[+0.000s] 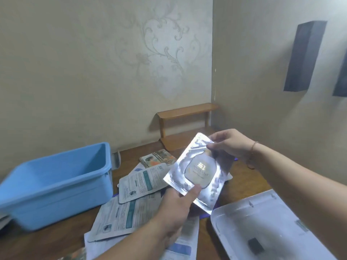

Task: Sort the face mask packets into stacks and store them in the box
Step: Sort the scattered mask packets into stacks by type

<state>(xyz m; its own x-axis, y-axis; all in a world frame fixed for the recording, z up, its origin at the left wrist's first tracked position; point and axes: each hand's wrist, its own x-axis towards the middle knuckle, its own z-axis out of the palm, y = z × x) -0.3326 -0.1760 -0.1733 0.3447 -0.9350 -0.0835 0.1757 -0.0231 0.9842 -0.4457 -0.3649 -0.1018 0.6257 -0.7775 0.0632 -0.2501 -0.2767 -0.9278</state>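
A shiny silver face mask packet (201, 169) with a pale oval label is held up above the table. My left hand (178, 205) pinches its lower edge with the thumb on top. My right hand (230, 145) pinches its upper right corner. Several white packets with teal print (142, 182) lie spread on the wooden table below, overlapping one another. A small stack of colourful illustrated packets (159, 158) sits further back. The blue plastic box (45, 186) stands at the left with nothing visible inside it.
A white lid (262, 220) lies on the table at the lower right. A small wooden shelf (185, 124) stands against the wall in the far corner. Dark blocks (304, 57) hang on the right wall.
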